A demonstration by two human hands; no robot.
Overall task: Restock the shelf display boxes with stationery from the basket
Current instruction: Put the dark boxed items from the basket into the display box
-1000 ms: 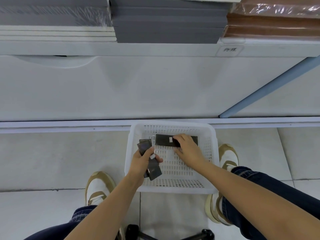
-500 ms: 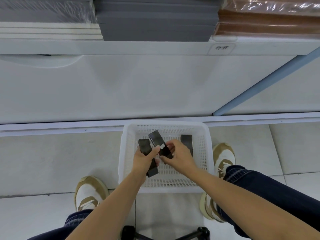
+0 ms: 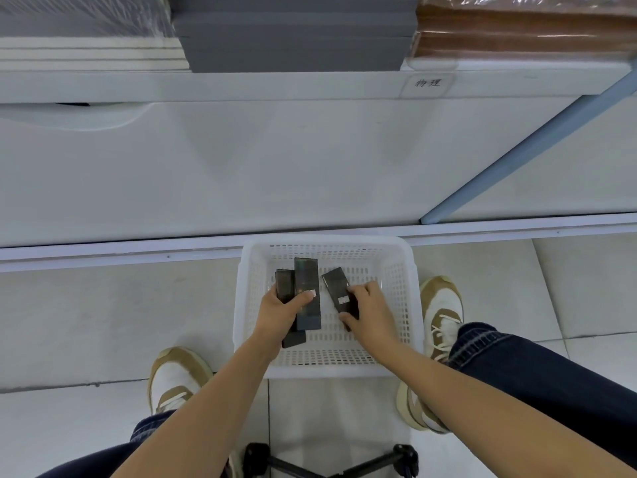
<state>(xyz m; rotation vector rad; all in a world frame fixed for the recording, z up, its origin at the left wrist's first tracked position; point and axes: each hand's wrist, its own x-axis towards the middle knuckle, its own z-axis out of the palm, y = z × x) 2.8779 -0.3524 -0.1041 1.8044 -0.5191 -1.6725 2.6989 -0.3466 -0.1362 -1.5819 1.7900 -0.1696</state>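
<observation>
Pale floor tiles (image 3: 86, 322) run up to a white shelving unit (image 3: 241, 167), whose blank lower panel fills the middle of the view. On its shelf sit three stacks of flat stock: film-wrapped white sheets (image 3: 86, 56) toward the left end, grey boards (image 3: 293, 39) in the middle, brown wrapped packs (image 3: 517, 32) toward the right end. A handwritten label (image 3: 427, 83) is fixed to the shelf's front edge.

A white perforated basket (image 3: 241, 305) stands on the floor with its far rim against the unit's base rail, between the person's tan-and-white shoes (image 3: 441, 312).

Both hands are over the basket, close but not touching. The left hand (image 3: 279, 315) grips a loose fan of dark flat stationery packs (image 3: 306, 288) over the basket's centre, thumb pressed across the top one. The right hand (image 3: 370, 312) curls round a single dark pack (image 3: 336, 286) just right of centre, tilted toward the far left corner. Whether this one is lifted or touches the basket floor cannot be told.
</observation>
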